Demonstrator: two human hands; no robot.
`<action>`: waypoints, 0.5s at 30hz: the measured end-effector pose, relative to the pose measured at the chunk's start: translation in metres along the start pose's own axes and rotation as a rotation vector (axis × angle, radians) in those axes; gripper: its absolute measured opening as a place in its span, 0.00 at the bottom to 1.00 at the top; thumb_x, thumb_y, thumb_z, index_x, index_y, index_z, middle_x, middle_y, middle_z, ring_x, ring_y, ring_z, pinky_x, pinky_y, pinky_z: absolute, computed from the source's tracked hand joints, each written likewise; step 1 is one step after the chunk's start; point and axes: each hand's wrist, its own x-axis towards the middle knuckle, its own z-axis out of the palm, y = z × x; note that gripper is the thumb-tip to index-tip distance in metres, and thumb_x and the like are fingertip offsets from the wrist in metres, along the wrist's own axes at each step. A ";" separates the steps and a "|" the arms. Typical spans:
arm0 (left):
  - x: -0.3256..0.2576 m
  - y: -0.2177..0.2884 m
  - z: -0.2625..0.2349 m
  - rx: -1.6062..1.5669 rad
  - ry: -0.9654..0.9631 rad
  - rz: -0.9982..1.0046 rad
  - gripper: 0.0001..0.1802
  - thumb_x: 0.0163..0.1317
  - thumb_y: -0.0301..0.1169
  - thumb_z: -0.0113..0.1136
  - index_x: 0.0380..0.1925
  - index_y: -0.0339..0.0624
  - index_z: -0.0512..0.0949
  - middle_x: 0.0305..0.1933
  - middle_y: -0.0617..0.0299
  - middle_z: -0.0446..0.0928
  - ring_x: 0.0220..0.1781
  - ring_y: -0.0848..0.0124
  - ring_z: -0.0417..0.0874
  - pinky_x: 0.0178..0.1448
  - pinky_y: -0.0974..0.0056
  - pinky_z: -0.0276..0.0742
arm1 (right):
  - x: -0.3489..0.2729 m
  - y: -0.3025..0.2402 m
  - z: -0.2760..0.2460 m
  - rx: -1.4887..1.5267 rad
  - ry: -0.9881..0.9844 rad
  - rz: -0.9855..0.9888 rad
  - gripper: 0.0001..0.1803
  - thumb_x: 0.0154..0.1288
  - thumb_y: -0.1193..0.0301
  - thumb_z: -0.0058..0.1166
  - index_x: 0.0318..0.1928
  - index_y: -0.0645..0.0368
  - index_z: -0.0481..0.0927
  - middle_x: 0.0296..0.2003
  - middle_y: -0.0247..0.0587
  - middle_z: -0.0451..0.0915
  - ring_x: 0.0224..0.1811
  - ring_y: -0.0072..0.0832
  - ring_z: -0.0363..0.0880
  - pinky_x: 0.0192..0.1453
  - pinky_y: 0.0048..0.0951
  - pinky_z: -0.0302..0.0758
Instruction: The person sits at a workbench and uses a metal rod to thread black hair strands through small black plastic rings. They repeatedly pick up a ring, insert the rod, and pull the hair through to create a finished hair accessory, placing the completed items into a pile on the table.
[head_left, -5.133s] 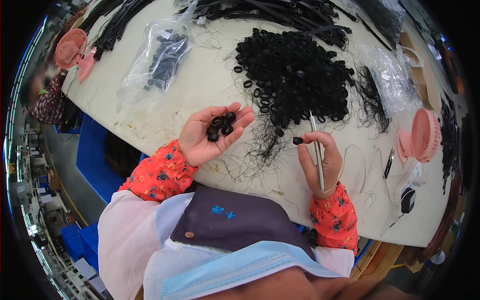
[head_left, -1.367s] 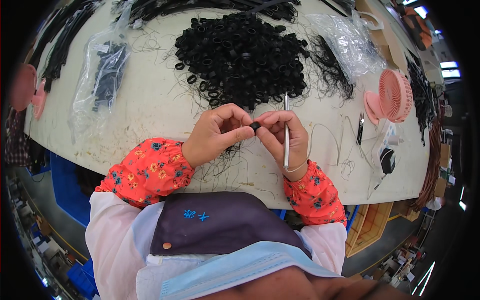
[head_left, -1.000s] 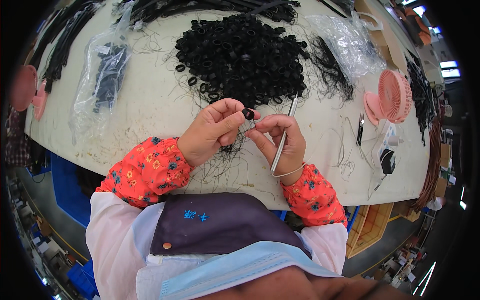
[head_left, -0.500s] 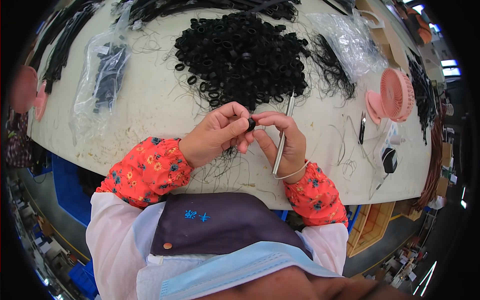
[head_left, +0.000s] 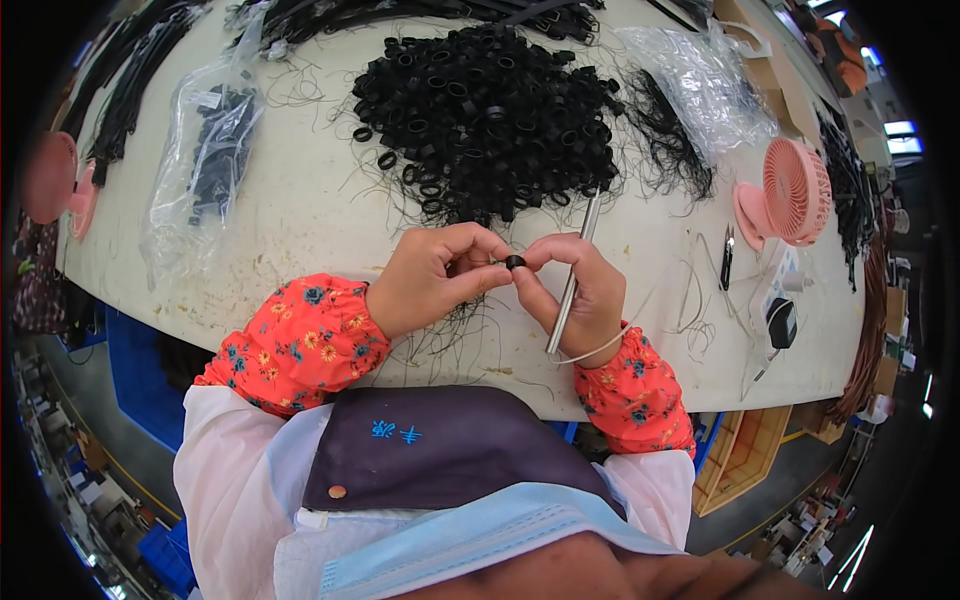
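My left hand (head_left: 435,277) and my right hand (head_left: 575,290) meet over the near part of the pale table (head_left: 300,215). Between their fingertips sits one small black ring (head_left: 514,262), pinched from both sides. My right hand also carries a slim metal tool (head_left: 572,278) that lies along its fingers and points away toward the heap. Just beyond the hands lies a big heap of black rings (head_left: 480,100). Thin black threads (head_left: 440,335) are scattered under my left wrist.
A clear bag of black parts (head_left: 200,160) lies at the left. A crumpled clear bag (head_left: 700,80) and a pink desk fan (head_left: 790,190) are at the right, with a black pen (head_left: 727,255) and a plug adapter (head_left: 780,320). Another pink fan (head_left: 55,180) sits at the far left edge.
Five seconds ago my left palm lay open with several rings on it. Since then both hands came together on one ring, and in the last second they only shift slightly.
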 end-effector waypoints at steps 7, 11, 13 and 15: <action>0.001 0.004 -0.006 -0.259 0.012 -0.121 0.07 0.62 0.28 0.63 0.36 0.37 0.79 0.26 0.75 0.74 0.25 0.89 0.66 0.27 0.79 0.61 | 0.003 0.000 -0.008 0.038 -0.071 -0.013 0.13 0.63 0.71 0.58 0.46 0.60 0.75 0.36 0.41 0.81 0.39 0.30 0.80 0.44 0.28 0.75; 0.007 0.000 -0.014 -0.366 0.084 -0.159 0.08 0.64 0.32 0.61 0.38 0.38 0.78 0.27 0.74 0.74 0.27 0.87 0.66 0.31 0.78 0.62 | 0.004 -0.007 -0.008 0.405 0.009 0.156 0.18 0.72 0.63 0.47 0.53 0.65 0.70 0.40 0.46 0.80 0.44 0.30 0.79 0.51 0.30 0.73; 0.007 -0.002 -0.015 -0.411 0.079 -0.178 0.09 0.65 0.32 0.60 0.39 0.39 0.77 0.28 0.74 0.74 0.27 0.87 0.67 0.32 0.77 0.63 | 0.003 -0.008 -0.014 0.526 -0.041 0.215 0.19 0.74 0.62 0.44 0.54 0.66 0.68 0.40 0.47 0.79 0.45 0.29 0.78 0.52 0.30 0.72; 0.007 -0.003 -0.016 -0.448 0.079 -0.183 0.09 0.65 0.32 0.60 0.39 0.39 0.77 0.28 0.74 0.74 0.27 0.86 0.67 0.32 0.77 0.63 | 0.001 -0.006 -0.019 0.584 -0.099 0.236 0.18 0.74 0.64 0.44 0.53 0.67 0.70 0.38 0.46 0.80 0.40 0.26 0.79 0.49 0.27 0.73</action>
